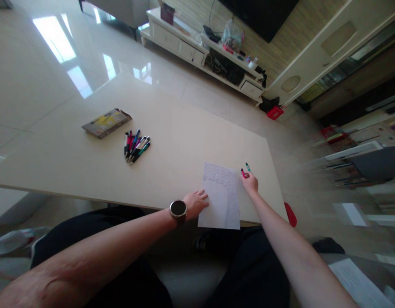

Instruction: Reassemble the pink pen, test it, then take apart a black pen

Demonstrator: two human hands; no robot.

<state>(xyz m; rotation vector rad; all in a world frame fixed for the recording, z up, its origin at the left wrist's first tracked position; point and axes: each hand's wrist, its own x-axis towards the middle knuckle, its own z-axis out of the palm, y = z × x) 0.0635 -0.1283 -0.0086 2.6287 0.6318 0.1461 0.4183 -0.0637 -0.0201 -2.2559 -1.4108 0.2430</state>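
A written sheet of paper point(221, 196) lies on the beige table point(172, 141) at its near edge, hanging slightly over it. My left hand point(196, 203), a dark watch on its wrist, rests flat with fingers stretched onto the sheet's left edge. My right hand point(249, 182) sits just right of the sheet's top corner, fingers closed around two pens point(245, 170), one pink and one teal, whose ends stick out above the fingers.
A bundle of several coloured pens point(135, 146) lies further left on the table, with a flat yellow and grey box point(106, 122) behind it. A white TV cabinet point(204, 51) stands across the glossy floor. A chair point(373, 164) is at right.
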